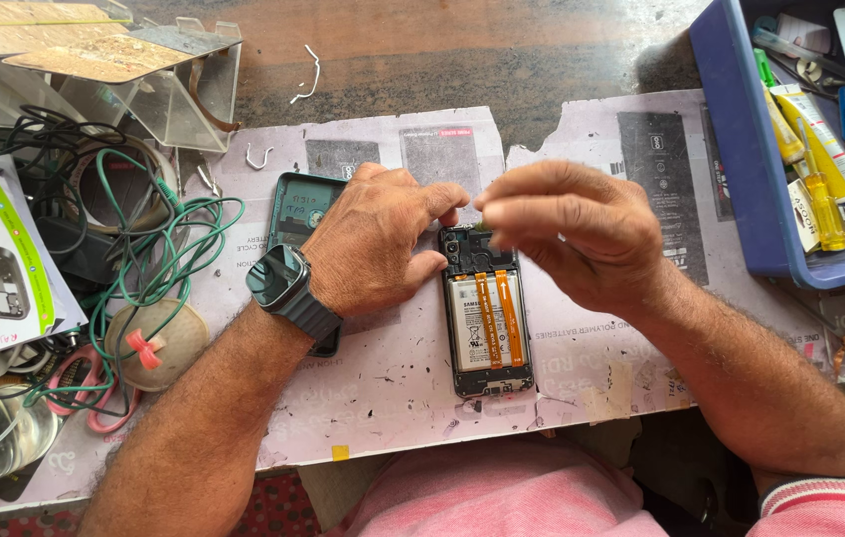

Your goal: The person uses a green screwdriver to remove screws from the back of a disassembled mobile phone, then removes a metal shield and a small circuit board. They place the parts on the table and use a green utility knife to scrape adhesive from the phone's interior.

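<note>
Opened phone point(488, 323), back removed, lies face down on the paper-covered tabletop point(393, 378), battery and two orange ribbon cables exposed. Left hand point(375, 244) presses its upper left edge, thumb and fingers unclenched. Right hand point(572, 231), blurred, hovers over the phone's far end, fingertips pinched; what they grasp cannot be told. Blue tray point(741, 169) of tools sits far right.

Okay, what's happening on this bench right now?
A person works over an opened smartphone with its back removed, its white battery and two orange ribbon cables exposed, lying on a pale printed paper mat. The left hand, a dark smartwatch on its wrist, steadies the phone's top left edge. The right hand hovers with fingertips pinched above the phone's top end. The teal back cover lies left, partly under the left hand.
</note>
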